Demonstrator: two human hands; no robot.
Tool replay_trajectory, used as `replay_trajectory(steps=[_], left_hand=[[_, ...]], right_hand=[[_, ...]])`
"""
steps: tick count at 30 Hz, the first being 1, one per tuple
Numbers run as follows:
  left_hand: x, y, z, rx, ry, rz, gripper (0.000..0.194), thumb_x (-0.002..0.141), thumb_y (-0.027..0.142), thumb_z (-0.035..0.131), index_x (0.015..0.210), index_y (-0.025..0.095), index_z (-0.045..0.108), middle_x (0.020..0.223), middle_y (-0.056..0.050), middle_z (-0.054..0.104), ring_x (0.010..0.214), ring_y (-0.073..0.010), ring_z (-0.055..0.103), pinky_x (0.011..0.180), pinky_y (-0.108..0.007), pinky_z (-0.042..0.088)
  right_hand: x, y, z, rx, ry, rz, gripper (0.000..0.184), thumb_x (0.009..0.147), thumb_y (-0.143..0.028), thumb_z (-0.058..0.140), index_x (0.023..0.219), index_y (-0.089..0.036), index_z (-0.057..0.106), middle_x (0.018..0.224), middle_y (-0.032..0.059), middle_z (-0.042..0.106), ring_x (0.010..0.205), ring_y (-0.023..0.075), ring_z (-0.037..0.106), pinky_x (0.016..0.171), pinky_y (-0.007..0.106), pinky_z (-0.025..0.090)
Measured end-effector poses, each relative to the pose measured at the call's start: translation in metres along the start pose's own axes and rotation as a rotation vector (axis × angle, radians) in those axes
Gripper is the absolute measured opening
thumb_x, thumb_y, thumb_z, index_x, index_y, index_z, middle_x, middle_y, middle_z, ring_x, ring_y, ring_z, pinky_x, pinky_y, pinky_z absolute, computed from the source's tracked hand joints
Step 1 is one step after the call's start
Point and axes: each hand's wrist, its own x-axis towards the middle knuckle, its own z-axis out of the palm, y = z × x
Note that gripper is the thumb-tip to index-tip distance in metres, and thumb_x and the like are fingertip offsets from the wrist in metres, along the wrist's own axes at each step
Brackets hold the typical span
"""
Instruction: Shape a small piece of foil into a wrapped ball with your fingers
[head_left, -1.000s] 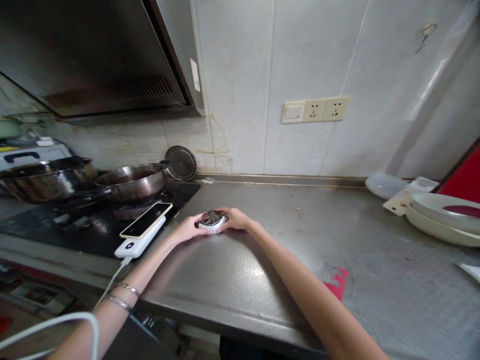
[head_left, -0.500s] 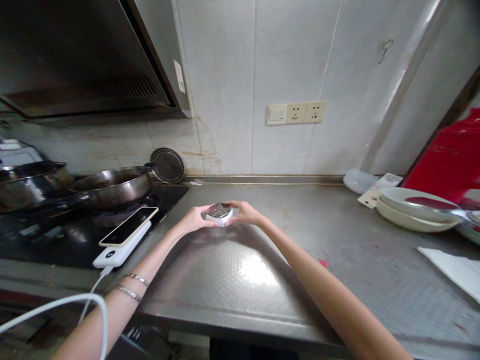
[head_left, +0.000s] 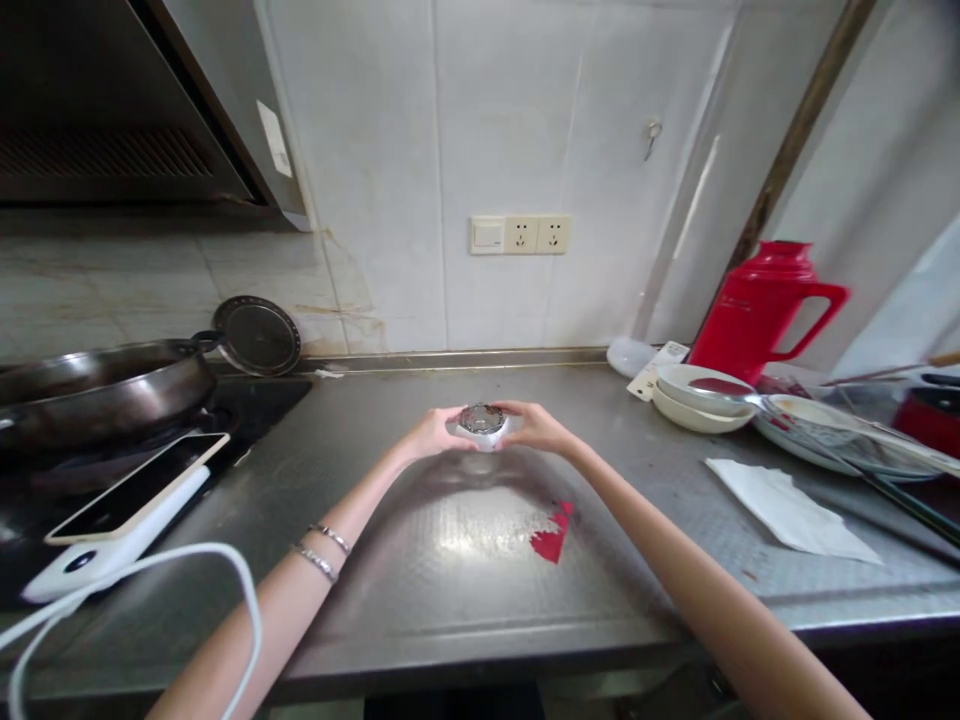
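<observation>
Between my two hands is a small round white container (head_left: pixel 484 438) with a dark, shiny, rough-looking top; its exact kind is too small to tell. My left hand (head_left: pixel 433 434) grips its left side, thumb towards me and fingers behind. From the right, my right hand (head_left: pixel 538 430) closes on the opposite side in the same way. The container is upright at the middle of the steel countertop (head_left: pixel 420 590); whether its base touches the surface I cannot tell. Nearer me on the metal is a red patch (head_left: pixel 551 535).
On the left, a steel pan (head_left: pixel 112 395) sits on the black stove, with a phone (head_left: pixel 139 485) on a white power bank (head_left: pixel 112 550) in front. To the right are stacked bowls (head_left: pixel 697 400), a red thermos jug (head_left: pixel 757 310), plates (head_left: pixel 832 440) and a white paper towel (head_left: pixel 787 510).
The view has swung to the right, so the stove shifts left and the whole red jug comes into sight. Both hands keep the same hold on the white container.
</observation>
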Motion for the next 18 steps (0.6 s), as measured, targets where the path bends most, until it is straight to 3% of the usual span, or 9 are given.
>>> replay_trajectory(steps=[9, 14, 18], left_hand=[[0.000, -0.013, 0.015, 0.073, -0.004, -0.023, 0.077, 0.058, 0.041, 0.081, 0.127, 0.016, 0.055, 0.123, -0.009, 0.063, 0.114, -0.0262, 0.058, 0.102, -0.037, 0.040], [-0.002, -0.022, 0.016, 0.204, 0.035, -0.069, 0.083, 0.055, 0.045, 0.081, 0.128, 0.017, 0.055, 0.139, -0.013, 0.047, 0.133, -0.0317, 0.038, 0.112, -0.043, 0.028], [-0.003, -0.023, 0.017, 0.239, 0.033, -0.101, 0.091, 0.053, 0.047, 0.081, 0.132, 0.012, 0.050, 0.143, -0.018, 0.040, 0.135, -0.0312, 0.034, 0.113, -0.044, 0.024]], right_hand=[[-0.016, 0.017, 0.005, -0.019, 0.037, 0.029, 0.073, 0.054, -0.036, 0.084, 0.121, -0.020, 0.061, 0.120, 0.0085, 0.064, 0.113, 0.0290, 0.058, 0.099, 0.039, 0.043], [-0.016, 0.020, 0.010, -0.019, 0.022, 0.009, 0.075, 0.053, -0.037, 0.085, 0.122, -0.021, 0.061, 0.123, 0.0094, 0.063, 0.117, 0.0313, 0.055, 0.100, 0.040, 0.043], [-0.016, 0.022, 0.012, -0.029, 0.003, 0.028, 0.077, 0.053, -0.038, 0.085, 0.123, -0.019, 0.060, 0.124, 0.0103, 0.062, 0.117, 0.0314, 0.056, 0.100, 0.041, 0.043]])
